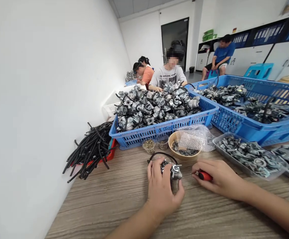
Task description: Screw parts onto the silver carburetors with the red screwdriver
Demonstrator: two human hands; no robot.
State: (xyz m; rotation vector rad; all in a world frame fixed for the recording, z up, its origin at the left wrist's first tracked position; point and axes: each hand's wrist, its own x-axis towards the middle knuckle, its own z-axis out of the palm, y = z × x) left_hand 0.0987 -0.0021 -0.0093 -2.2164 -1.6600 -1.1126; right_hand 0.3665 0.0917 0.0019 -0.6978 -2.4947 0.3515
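Observation:
On the wooden table sits a carburetor (174, 173) of silvery metal, with a thin black hose (164, 153) arching over its far side. My left hand (162, 189) is closed round it from above, fingers over the top and thumb at the near right. Part of the carburetor is hidden beneath the palm. To its right, my right hand (215, 177) grips a screwdriver (205, 176) with a red and black handle. Its short tip points left toward the carburetor, apart from it.
Behind stands a blue crate (164, 127) heaped with carburetors. Black hoses (92, 146) lie in a red tray at left. Small cups of brass screws (148, 145), a yellow bowl (172, 151) with bubble wrap (196, 137) and a tub of metal parts (252, 156) flank my hands. Several people sit beyond.

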